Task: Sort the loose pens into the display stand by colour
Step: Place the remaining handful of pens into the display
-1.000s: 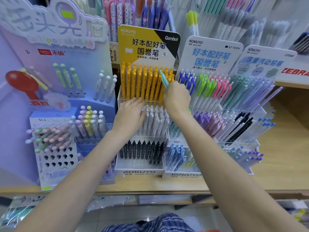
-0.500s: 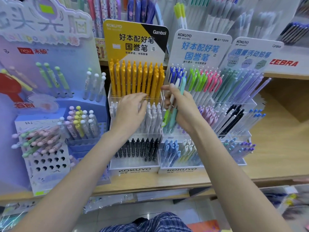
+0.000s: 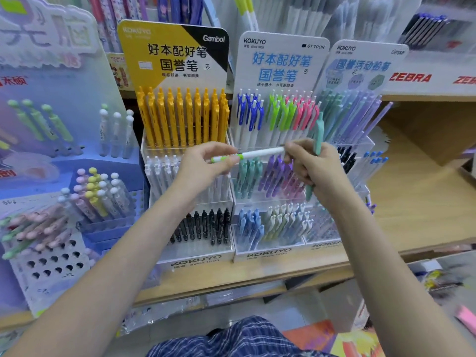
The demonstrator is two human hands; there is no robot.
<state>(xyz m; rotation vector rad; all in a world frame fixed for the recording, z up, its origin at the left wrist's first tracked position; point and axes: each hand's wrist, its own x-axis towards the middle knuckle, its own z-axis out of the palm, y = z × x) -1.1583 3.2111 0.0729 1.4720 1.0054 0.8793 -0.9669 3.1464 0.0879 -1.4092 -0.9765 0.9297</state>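
Before the pen display stand (image 3: 268, 253), left hand (image 3: 206, 163) and right hand (image 3: 313, 166) pinch a white-and-green pen (image 3: 253, 153) level between them; right hand also grips, seemingly, a teal pen (image 3: 318, 135).

Bright, even shop light falls from above, leaving only faint, soft shadows. The whole view is slightly soft, with motion blur strongest toward the right and lower edges. Wide-angle distortion bows the wooden shelf (image 3: 425, 202) and leans the sign cards (image 3: 280, 60) outward.
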